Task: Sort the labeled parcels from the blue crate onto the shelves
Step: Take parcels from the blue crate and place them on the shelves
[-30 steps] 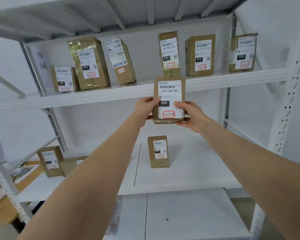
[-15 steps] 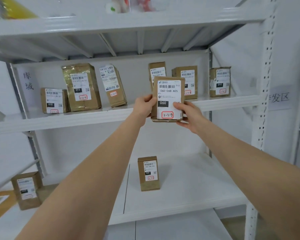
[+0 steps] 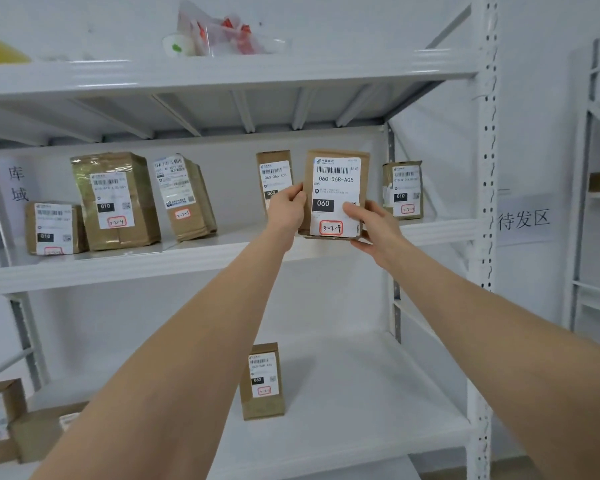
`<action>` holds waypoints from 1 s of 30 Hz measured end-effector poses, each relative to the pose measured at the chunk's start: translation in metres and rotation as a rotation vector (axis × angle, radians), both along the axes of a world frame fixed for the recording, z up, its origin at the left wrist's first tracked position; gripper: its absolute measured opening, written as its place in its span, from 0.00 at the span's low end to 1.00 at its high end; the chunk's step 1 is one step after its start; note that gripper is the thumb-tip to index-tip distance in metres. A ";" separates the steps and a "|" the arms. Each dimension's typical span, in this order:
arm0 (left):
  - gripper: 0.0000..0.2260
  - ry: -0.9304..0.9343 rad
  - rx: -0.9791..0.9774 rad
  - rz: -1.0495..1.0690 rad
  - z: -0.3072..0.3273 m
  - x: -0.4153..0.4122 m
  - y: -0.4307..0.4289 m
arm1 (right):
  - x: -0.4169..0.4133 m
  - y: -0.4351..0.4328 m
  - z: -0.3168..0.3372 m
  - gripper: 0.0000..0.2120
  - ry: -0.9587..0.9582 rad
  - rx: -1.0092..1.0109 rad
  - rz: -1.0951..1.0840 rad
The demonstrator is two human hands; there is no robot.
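Brown paper parcel with a white 060 label [image 3: 336, 181] sits at the white metal shelf's [image 3: 153, 268] front edge, right of centre, left hand [image 3: 290, 209] and right hand [image 3: 373, 226] both clamped on its sides, other brown parcels [image 3: 115, 199] already shelved, this one not yet released.

I'm in a parcel storeroom, some kind of sorting depot. White steel shelves [image 3: 118, 268] on punched uprights [image 3: 487, 168] fill the room, with a second rack to the right. Brown parcels [image 3: 142, 202] stand in rows, each with a barcode label [image 3: 111, 199] and a red-boxed handwritten code. A paper sign [image 3: 523, 218] reads 待发区.
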State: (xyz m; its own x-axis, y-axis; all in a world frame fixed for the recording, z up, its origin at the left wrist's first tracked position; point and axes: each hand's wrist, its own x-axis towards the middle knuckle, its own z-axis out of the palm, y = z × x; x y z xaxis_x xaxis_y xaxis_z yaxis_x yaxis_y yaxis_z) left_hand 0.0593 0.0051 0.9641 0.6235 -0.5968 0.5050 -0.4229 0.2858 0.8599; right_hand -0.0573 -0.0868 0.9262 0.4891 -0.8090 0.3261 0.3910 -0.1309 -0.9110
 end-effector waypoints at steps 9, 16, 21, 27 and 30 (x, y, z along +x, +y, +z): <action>0.19 0.015 0.018 -0.072 0.011 -0.042 -0.060 | -0.042 -0.059 0.007 0.21 -0.047 0.031 -0.037; 0.24 -0.067 0.094 -0.290 0.012 -0.082 -0.092 | -0.077 -0.098 0.008 0.19 -0.097 0.182 -0.054; 0.22 -0.054 0.047 -0.034 0.020 -0.073 -0.097 | -0.086 -0.113 0.010 0.24 -0.186 0.220 -0.105; 0.18 0.013 -0.067 0.236 0.022 -0.036 -0.090 | -0.074 -0.122 0.014 0.30 -0.205 0.153 -0.188; 0.19 -0.009 -0.048 0.208 0.022 -0.027 -0.096 | -0.056 -0.123 0.012 0.32 -0.159 0.075 -0.196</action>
State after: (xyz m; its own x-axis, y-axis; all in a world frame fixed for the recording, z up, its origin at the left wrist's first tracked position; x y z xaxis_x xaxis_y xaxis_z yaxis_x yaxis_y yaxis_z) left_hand 0.0323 -0.0911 0.9860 0.7259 -0.4312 0.5359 -0.4846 0.2323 0.8433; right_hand -0.1136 -0.2099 0.9383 0.2682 -0.9080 0.3219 0.5035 -0.1528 -0.8504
